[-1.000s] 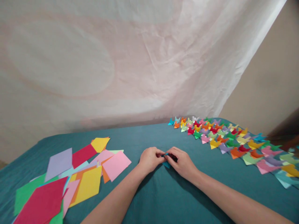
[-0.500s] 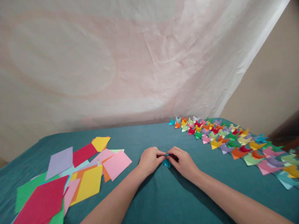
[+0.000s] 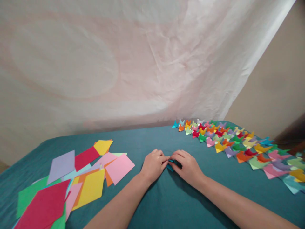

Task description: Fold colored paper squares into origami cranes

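My left hand and my right hand meet at the middle of the teal table. Both pinch a small blue folded paper between their fingertips, close to the cloth. Most of the paper is hidden by my fingers. Loose coloured paper squares lie spread to the left of my left hand. Rows of small folded paper birds stretch away to the right of my right hand.
A creased pale sheet hangs behind the table as a backdrop. A beige wall stands at the right. The folded birds run along the table's right side up to its far edge.
Both hands have sunk slightly toward the cloth and pressed closer together over the blue paper, which shows less than before. Nothing else has moved.
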Available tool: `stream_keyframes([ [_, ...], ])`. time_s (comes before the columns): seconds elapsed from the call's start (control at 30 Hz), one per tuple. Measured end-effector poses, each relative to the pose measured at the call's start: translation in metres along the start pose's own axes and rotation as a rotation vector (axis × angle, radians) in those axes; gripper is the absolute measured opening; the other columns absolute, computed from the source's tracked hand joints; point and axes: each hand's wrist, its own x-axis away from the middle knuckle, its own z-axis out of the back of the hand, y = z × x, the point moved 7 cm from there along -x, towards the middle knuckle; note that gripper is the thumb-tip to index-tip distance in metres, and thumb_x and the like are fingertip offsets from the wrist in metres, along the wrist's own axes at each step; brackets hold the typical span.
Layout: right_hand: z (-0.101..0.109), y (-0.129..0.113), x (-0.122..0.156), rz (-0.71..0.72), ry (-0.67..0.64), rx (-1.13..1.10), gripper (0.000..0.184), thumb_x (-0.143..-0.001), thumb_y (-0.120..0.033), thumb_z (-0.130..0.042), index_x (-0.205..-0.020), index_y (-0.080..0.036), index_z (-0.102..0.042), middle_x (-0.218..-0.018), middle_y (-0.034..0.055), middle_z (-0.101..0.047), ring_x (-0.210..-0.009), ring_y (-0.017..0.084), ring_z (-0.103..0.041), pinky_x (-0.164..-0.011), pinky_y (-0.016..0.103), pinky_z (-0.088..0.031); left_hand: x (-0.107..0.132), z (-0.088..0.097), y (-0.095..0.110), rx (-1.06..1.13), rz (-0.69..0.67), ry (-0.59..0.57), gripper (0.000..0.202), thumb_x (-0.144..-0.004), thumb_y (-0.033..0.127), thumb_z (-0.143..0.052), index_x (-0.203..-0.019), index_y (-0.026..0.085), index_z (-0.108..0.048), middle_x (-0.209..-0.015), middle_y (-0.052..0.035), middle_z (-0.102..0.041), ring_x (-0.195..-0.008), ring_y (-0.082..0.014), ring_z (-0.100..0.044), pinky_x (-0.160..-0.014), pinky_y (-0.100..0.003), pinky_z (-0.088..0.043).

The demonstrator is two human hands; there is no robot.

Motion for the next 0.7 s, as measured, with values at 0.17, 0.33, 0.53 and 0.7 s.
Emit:
stream_keyframes([
  [0.17, 0.004, -0.008, -0.001, 0.074, -0.009, 0.119, 0.009, -0.084, -0.016, -0.057, -0.088, -0.019, -0.064, -0.085, 0.004, -0.063, -0.081, 0.019, -0.054, -0.073, 0.031, -0.04, 0.001, 0.004, 0.009, -0.134, -0.061, 0.018, 0.019, -0.09, 0.028, -0.05, -0.097, 0.027, -0.067, -0.081, -0.0025, -0.059, -0.08, -0.0177, -0.05, -0.07, -0.029, -0.039],
  [0.33, 0.006, -0.013, 0.0, 0.102, -0.01, 0.174, 0.009, -0.084, -0.015, -0.057, -0.086, -0.019, -0.065, -0.084, 0.004, -0.063, -0.079, 0.018, -0.053, -0.072, 0.031, -0.038, 0.001, 0.009, 0.015, -0.221, -0.116, 0.005, 0.019, -0.091, 0.027, -0.048, -0.092, 0.022, -0.066, -0.081, -0.0038, -0.057, -0.079, -0.0181, -0.049, -0.068, -0.031, -0.038],
  [0.53, 0.004, -0.014, 0.0, 0.124, -0.026, 0.193, 0.013, -0.086, -0.016, -0.053, -0.086, -0.019, -0.065, -0.084, 0.005, -0.063, -0.08, 0.018, -0.053, -0.073, 0.031, -0.037, 0.0, 0.01, 0.018, -0.33, -0.175, -0.007, 0.023, -0.09, 0.025, -0.05, -0.072, 0.017, -0.062, -0.076, -0.0049, -0.057, -0.079, -0.0196, -0.049, -0.067, -0.032, -0.036],
  [0.7, 0.004, -0.017, 0.0, 0.148, -0.019, 0.217, 0.013, -0.086, -0.018, -0.054, -0.085, -0.02, -0.066, -0.084, 0.0051, -0.064, -0.08, 0.018, -0.053, -0.073, 0.031, -0.036, -0.001, 0.009, 0.021, -0.367, -0.213, 0.0, 0.016, -0.085, 0.021, -0.057, -0.07, 0.017, -0.06, -0.075, -0.0044, -0.057, -0.078, -0.0197, -0.05, -0.065, -0.032, -0.035],
])
